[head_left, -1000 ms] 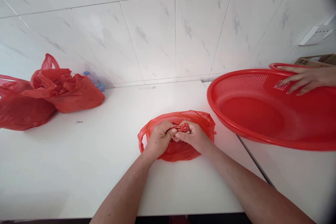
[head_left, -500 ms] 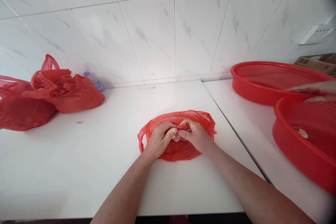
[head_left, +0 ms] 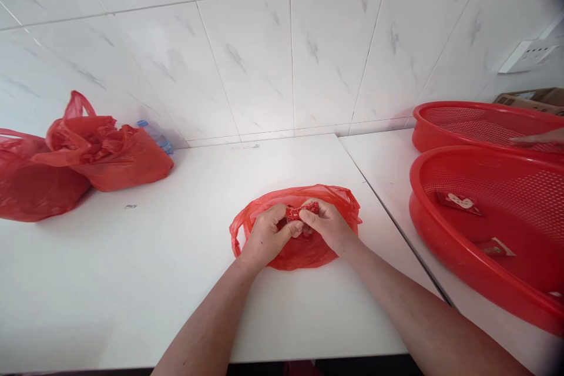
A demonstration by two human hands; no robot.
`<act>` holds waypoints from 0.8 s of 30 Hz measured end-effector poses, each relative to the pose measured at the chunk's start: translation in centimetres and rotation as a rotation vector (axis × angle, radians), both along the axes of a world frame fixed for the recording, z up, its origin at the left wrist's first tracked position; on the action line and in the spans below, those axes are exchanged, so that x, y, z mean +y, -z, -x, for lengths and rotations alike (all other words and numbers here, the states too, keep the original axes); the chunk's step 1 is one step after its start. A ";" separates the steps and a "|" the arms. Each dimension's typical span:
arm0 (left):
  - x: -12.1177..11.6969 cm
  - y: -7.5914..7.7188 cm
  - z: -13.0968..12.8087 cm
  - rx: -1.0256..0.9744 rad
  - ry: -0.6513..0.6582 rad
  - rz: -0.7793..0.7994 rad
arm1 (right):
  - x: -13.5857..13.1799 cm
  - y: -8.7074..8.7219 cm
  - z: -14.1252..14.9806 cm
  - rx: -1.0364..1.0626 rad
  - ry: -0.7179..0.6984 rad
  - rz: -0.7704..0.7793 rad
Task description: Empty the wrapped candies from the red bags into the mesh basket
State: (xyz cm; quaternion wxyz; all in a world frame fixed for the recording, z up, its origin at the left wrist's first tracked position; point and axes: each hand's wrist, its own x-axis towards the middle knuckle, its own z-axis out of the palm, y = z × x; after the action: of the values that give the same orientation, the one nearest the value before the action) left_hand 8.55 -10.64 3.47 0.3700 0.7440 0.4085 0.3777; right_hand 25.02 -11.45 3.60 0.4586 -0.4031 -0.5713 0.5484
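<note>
Between my two hands is a small red packet with a pale printed pattern (head_left: pixel 296 212). My left hand (head_left: pixel 268 232) pinches its left end, thumb and fingers closed. On its right end my right hand (head_left: pixel 328 224) is closed too, the thumb lying across the front. Both hands are over the mouth of a red plastic bag (head_left: pixel 304 257), which lies spread on the white table (head_left: pixel 176 282). Part of the bag's inside is hidden by my hands, and I cannot make out what lies under them.
Two full red plastic bags (head_left: pixel 127 161) stand at the left, a clear bottle (head_left: pixel 156 136) behind them. On the right, a red basket (head_left: pixel 423 211) holds several packets (head_left: pixel 460 202). Another red basket (head_left: pixel 427 129) sits behind it, with another person's hand (head_left: pixel 540 138) at it. A cardboard box (head_left: pixel 533 98) is farther back.
The packet in my hands has turned to show more of its patterned front. The near red basket has shifted left, and the other person's hand has drawn back to the right.
</note>
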 end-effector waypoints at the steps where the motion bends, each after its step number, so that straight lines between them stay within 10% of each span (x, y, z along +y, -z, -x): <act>1: 0.0 0.0 0.0 0.005 -0.007 -0.002 | 0.0 -0.1 0.0 0.007 0.003 0.003; 24: -0.5 -1.2 -0.1 -0.118 0.118 0.162 | -0.3 0.2 0.3 0.003 -0.080 -0.028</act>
State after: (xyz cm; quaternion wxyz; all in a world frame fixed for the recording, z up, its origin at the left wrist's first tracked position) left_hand 8.66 -11.10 4.71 0.4739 0.7108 0.3707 0.3644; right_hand 24.69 -11.74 3.45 0.4430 -0.3726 -0.5939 0.5588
